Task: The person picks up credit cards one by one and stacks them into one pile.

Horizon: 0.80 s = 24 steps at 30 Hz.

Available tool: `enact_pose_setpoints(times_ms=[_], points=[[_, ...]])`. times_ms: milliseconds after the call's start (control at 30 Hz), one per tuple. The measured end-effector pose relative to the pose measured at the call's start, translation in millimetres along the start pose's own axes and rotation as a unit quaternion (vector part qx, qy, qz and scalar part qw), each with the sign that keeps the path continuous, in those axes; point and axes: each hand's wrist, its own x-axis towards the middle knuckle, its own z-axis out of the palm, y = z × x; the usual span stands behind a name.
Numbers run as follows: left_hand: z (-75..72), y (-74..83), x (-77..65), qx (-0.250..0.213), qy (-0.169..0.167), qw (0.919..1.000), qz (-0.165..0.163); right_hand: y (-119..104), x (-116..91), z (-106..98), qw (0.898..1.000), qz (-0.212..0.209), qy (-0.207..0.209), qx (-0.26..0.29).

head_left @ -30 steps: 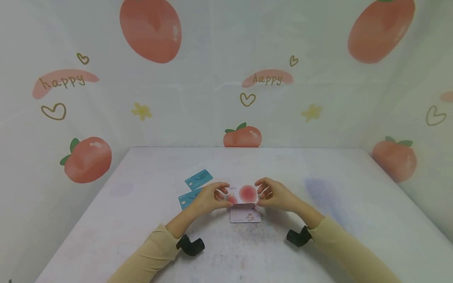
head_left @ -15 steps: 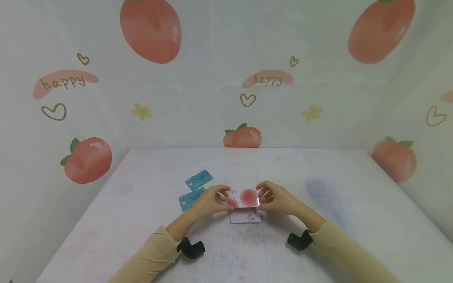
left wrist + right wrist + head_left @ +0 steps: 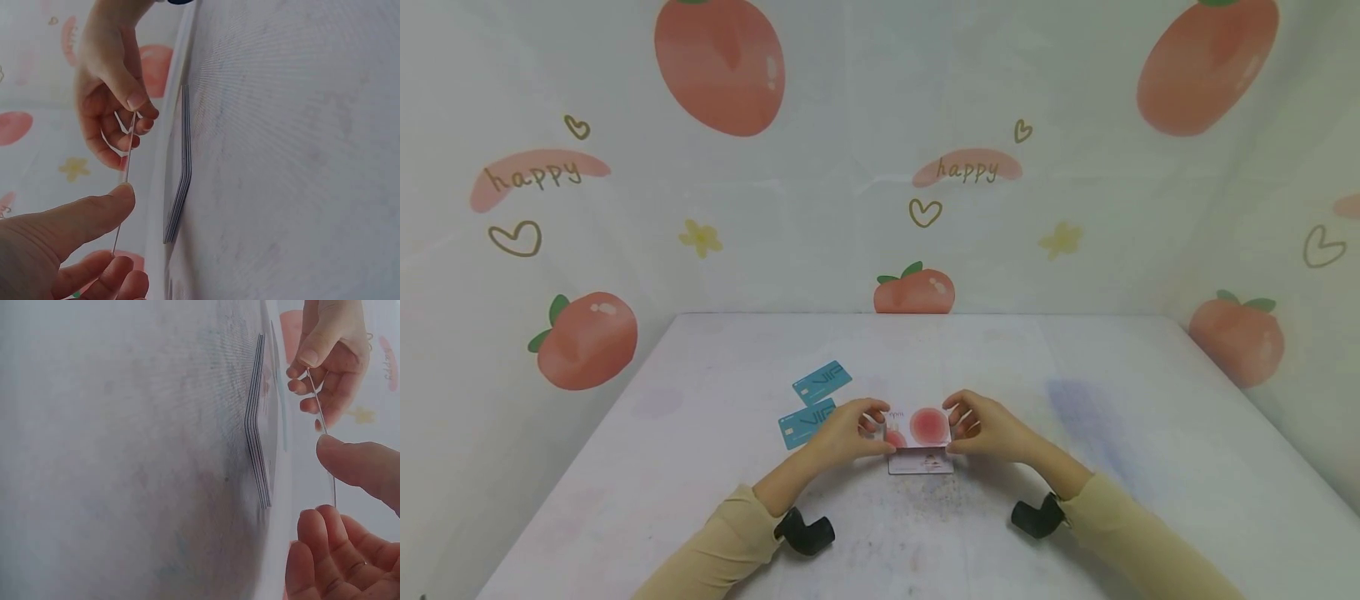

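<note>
A white card with pink circles [image 3: 917, 427] is held by its two short edges, the left hand [image 3: 848, 429] pinching one end and the right hand [image 3: 992, 427] the other. Below it on the table lies a neat stack of cards [image 3: 917, 463], partly covered by the held card in the head view. Both wrist views show a gap between the stack's layered edges [image 3: 255, 425] and the thin held card [image 3: 128, 159]. Thumbs are on the near side of the card, and the other fingers curl on the far side.
Two teal VIP cards lie flat left of the stack, one farther back [image 3: 822, 382] and one nearer [image 3: 805, 422], close to the left forearm. Black wrist-worn devices [image 3: 805, 532] sit under both sleeves. A fruit-patterned cloth [image 3: 842, 108] hangs behind the white table [image 3: 1075, 533].
Both hands have moved slightly toward the person with the card between them. It now covers more of the stack in the head view. The teal cards have stayed put.
</note>
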Motion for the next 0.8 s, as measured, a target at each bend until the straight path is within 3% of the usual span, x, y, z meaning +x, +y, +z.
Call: enact_pose_setpoints(times_ms=[800], points=[[5.5, 1.5, -8.8, 0.026, -0.018, 0.9994, -0.013, -1.2, -6.7, 3.5, 1.000, 0.006, -0.029, -0.001]])
